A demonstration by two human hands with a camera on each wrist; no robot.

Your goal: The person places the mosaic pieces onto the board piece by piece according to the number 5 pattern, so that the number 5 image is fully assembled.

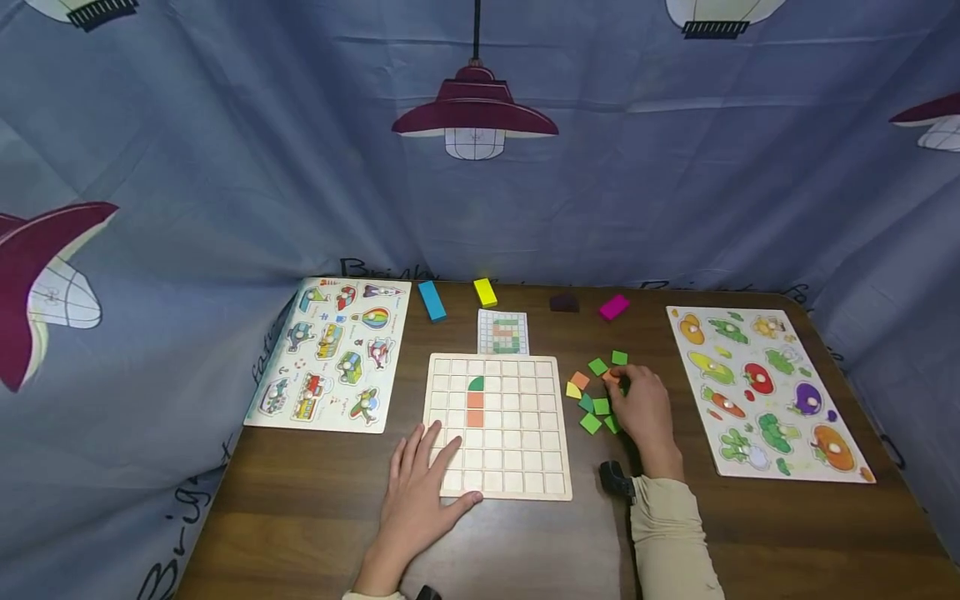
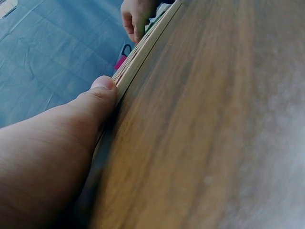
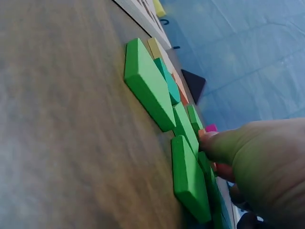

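Tile [image 1: 609,377], orange, pinched at tip of right grip [image 1: 645,408]

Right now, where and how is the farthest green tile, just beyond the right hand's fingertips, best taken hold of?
Probably by its left and right edges, from above: the green tile lies flat, with table showing on both sides. Its near side looks less inviting, since the right hand and the orange tile at its fingertips sit close there.
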